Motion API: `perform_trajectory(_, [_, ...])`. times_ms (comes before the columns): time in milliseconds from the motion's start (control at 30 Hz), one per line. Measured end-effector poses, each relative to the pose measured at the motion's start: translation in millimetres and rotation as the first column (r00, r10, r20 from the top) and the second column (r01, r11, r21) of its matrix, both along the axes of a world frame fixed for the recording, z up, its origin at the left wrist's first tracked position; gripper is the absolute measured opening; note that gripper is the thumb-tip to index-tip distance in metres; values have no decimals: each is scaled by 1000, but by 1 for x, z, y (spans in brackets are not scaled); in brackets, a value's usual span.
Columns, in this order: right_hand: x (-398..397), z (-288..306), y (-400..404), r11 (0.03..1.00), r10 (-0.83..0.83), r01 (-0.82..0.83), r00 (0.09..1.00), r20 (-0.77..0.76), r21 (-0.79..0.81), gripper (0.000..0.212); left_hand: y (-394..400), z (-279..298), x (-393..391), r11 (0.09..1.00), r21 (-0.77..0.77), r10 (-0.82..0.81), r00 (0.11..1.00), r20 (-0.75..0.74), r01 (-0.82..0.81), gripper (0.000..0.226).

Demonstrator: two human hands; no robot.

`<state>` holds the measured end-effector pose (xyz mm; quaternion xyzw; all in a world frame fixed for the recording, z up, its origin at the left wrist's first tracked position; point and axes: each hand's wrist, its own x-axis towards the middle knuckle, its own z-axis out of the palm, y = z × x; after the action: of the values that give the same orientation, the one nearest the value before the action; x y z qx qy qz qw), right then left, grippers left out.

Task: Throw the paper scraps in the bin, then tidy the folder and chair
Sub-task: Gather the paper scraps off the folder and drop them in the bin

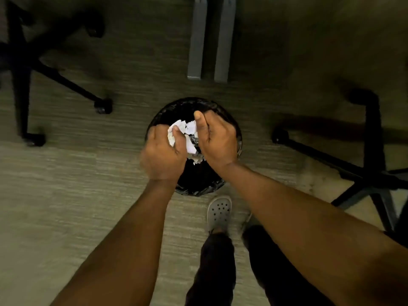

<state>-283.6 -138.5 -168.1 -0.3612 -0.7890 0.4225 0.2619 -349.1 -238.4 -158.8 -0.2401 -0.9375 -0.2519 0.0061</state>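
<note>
Over the bin (pixel 229 120), a round black one lined with a dark bag and standing on the carpet (pixel 66 195), I hold both my hands close together with a wad of white paper scraps (pixel 187 131) between them. My left hand (pixel 163 153) is curled into a fist around one side of the scraps, fingers closed on the paper. My right hand (pixel 217 140) cups the other side, thumb pointing up and away from me; whether its fingers actually pinch the paper I cannot tell, since they are hidden behind the hand. Some torn pieces hang below my hands, above the bin's dark inside. Just behind the bin, my grey perforated clog (pixel 219 209) is on the floor. One chair base (pixel 373 173) with castors stands to my right, another chair base (pixel 22 69) to my left, and two grey table legs (pixel 209 40) stand beyond the bin.
</note>
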Motion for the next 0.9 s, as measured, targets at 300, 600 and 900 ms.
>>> perform_trajectory(300, [21,-80,-23,836,385,-549,556,737,-22,51,-44,-79,14,872,-456,-31,949,314,180,63])
perform_trajectory(600, [46,-64,-19,802,381,-597,516,767,3,53,-67,-62,36,845,-487,-98,958,268,222,64])
perform_trajectory(900, [61,-17,1,864,332,-503,592,734,14,55,-47,-21,37,843,-464,-180,956,231,271,63])
